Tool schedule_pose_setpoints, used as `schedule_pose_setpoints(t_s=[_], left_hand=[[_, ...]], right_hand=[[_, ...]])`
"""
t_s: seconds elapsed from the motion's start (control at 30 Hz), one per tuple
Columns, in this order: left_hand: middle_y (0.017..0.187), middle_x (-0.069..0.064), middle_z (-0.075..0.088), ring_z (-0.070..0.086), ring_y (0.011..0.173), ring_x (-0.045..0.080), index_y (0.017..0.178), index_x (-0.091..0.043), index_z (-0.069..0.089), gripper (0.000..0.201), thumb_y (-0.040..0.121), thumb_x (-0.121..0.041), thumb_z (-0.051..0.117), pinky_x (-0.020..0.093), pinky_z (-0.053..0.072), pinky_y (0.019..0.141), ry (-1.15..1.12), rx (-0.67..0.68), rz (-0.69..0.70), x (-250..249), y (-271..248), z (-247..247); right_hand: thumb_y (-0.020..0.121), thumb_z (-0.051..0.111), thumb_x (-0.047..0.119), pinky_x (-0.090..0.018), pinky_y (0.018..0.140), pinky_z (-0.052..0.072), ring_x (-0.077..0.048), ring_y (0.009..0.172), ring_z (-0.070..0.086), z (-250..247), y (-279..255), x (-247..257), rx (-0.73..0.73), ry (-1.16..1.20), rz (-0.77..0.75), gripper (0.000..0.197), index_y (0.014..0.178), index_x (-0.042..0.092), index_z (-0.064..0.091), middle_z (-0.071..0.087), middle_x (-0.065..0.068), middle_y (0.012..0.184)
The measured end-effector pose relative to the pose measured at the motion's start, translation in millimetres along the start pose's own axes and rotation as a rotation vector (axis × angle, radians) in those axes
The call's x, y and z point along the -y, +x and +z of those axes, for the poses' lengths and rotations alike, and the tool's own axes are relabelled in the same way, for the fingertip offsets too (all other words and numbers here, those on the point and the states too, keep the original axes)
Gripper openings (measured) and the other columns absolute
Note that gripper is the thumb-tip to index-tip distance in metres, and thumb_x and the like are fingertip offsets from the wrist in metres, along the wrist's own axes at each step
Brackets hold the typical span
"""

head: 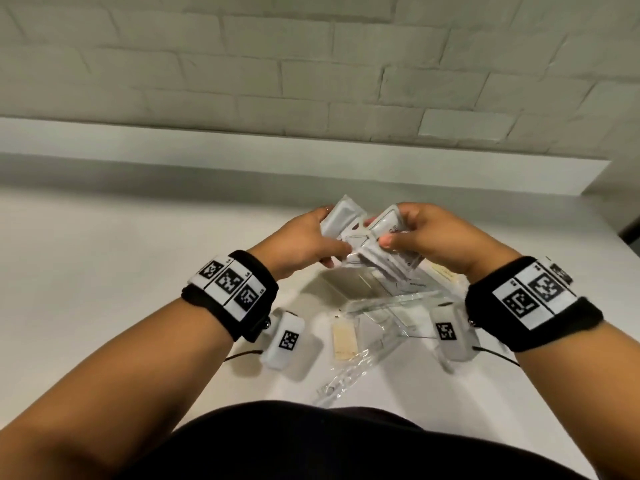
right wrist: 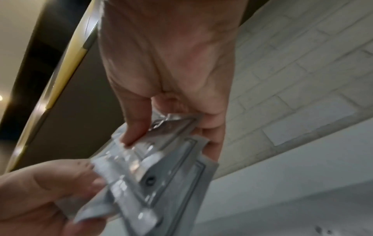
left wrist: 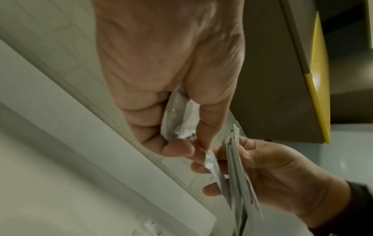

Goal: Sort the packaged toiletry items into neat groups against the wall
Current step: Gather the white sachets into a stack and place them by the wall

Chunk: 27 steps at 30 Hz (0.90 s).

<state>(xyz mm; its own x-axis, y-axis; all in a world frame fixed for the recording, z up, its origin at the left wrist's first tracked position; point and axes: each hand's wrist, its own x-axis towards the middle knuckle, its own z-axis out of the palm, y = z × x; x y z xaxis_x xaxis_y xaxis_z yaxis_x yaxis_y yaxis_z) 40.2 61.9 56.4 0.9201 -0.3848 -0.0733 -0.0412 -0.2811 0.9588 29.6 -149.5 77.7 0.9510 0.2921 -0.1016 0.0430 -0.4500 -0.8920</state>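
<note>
Left hand [head: 304, 239] and right hand [head: 426, 237] each pinch flat white sealed plastic sachets [head: 377, 242] above the white counter [head: 104, 258], probably splitting them by type.

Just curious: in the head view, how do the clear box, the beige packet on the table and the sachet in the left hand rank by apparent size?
1. clear box
2. and 3. sachet and beige packet: alike, and the sachet sits nearer the camera.

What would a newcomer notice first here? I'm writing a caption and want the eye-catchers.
Both hands, left hand and right hand, meet mid-air above the white counter, gripping a fanned bunch of white sachets. Below them lie clear plastic packets. Black wristbands with checkered markers stand out too.
</note>
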Motion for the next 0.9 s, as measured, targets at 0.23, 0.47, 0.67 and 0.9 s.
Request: schedule_pose_setpoints(t_s=[0.23, 0.47, 0.67, 0.9], left_hand=[[0.085, -0.001, 0.049, 0.039, 0.063, 0.011, 0.119, -0.018, 0.052, 0.026, 0.098, -0.032, 0.043, 0.023, 0.03, 0.056, -0.314, -0.179, -0.121, 12.5, 5.0, 8.0], [0.087, -0.007, 0.047, 0.046, 0.07, 0.005, 0.138, -0.02, 0.038, 0.042, 0.097, -0.017, 0.046, 0.019, 0.036, 0.056, -0.369, -0.135, -0.14, 23.2, 3.7, 13.0], [0.105, 0.005, 0.062, 0.06, 0.092, 0.018, 0.132, -0.01, 0.042, 0.06, 0.076, 0.0, 0.06, 0.027, 0.049, 0.075, -0.338, -0.132, -0.078, 27.7, 0.4, 12.7], [0.09, 0.005, 0.064, 0.06, 0.07, 0.015, 0.102, -0.024, 0.052, 0.038, 0.085, 0.008, 0.062, 0.019, 0.044, 0.055, -0.273, -0.138, 0.01, 28.2, 0.1, 6.2]], right_hand=[[0.089, 0.061, 0.003, -0.025, 0.052, 0.053, -0.015, 0.061, 0.069, 20.6, -0.3, -30.8, -0.214, 0.286, 0.02, 0.014, 0.095, 0.015, 0.066, 0.072, -0.002, 0.076], [0.089, 0.06, 0.0, -0.018, 0.052, 0.051, -0.01, 0.059, 0.067, 14.9, -4.7, -47.0, -0.388, 0.425, 0.009, 0.017, 0.102, 0.009, 0.066, 0.073, 0.001, 0.074], [0.089, 0.061, 0.004, -0.042, 0.086, 0.054, -0.027, 0.086, 0.069, 11.8, -4.4, -48.9, -0.42, 0.489, -0.004, 0.018, 0.106, 0.01, 0.066, 0.072, -0.015, 0.101], [0.089, 0.06, 0.003, -0.036, 0.057, 0.058, -0.023, 0.065, 0.069, -4.8, -2.0, -24.3, -0.404, 0.454, -0.088, 0.021, 0.109, 0.004, 0.062, 0.073, -0.009, 0.083]])
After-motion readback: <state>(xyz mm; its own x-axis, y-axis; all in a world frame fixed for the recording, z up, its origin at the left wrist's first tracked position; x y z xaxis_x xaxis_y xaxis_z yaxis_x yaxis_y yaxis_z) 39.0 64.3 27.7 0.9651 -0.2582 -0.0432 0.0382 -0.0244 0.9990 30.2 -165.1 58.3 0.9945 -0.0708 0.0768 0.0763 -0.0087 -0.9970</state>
